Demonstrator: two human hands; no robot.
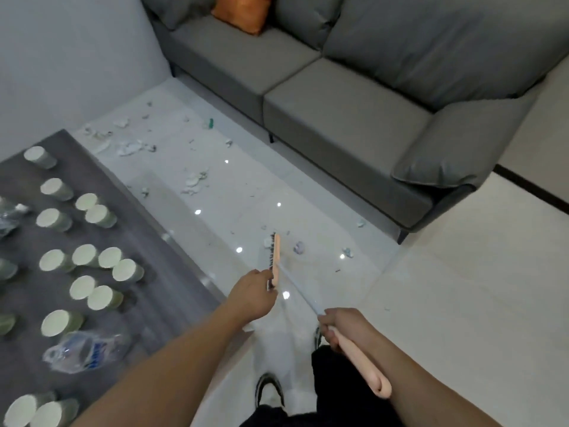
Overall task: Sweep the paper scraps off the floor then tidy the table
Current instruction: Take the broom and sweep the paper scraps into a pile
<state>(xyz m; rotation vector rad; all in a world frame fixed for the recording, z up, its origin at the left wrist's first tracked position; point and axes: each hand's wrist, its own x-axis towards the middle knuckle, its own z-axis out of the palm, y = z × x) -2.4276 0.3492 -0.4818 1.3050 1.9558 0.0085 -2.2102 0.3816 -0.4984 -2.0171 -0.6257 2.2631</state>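
Note:
Paper scraps (194,180) lie scattered over the glossy white floor between the table and the sofa, with more scraps (129,147) farther back and a few small pieces (298,247) beside the broom head. The broom (276,257) has a pink head with dark bristles, a pale shaft and a pink grip. My right hand (335,326) is closed around the shaft just above the grip. My left hand (252,297) grasps the near end of the broom head at the bristles. The dark grey table (147,241) on the left carries several upturned pale green paper cups (84,254).
A grey sofa (338,118) with an orange cushion (243,10) runs along the far right side. Crumpled clear plastic bags (89,349) lie on the table. A small green object (210,123) rests on the floor near the sofa. My shoes (269,389) are below.

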